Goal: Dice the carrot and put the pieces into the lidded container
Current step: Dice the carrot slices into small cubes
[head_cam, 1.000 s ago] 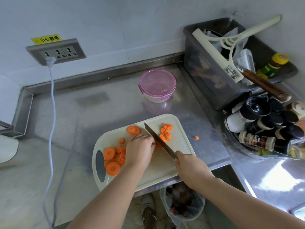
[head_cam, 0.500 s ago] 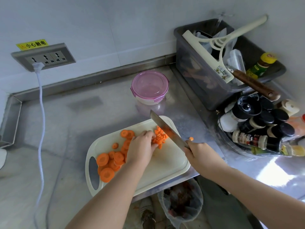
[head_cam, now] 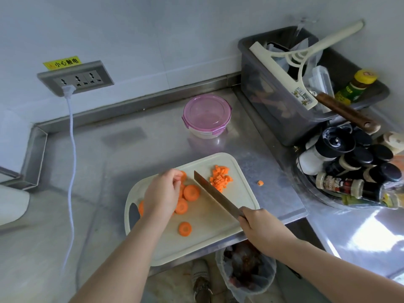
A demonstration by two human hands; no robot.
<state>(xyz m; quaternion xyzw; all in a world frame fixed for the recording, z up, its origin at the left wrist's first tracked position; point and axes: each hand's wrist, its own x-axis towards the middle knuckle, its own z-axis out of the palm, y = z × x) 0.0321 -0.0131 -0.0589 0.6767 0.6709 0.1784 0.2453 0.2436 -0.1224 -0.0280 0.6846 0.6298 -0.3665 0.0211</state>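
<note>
A: What could go wrong here?

B: The knife [head_cam: 214, 193] points between the carrot slices [head_cam: 191, 192] and the diced pieces [head_cam: 219, 177], just beside the left hand [head_cam: 162, 193]. A hasty cut could catch the fingers. Also, one piece [head_cam: 260, 183] lies off the cutting board [head_cam: 218, 226].

A: And the hands?

B: The right hand [head_cam: 260, 228] is wrapped round the knife handle. The left is over the slices, fingers curled; whether it grips one, I cannot tell. The container [head_cam: 206, 115] stands behind the board, lid on.
</note>
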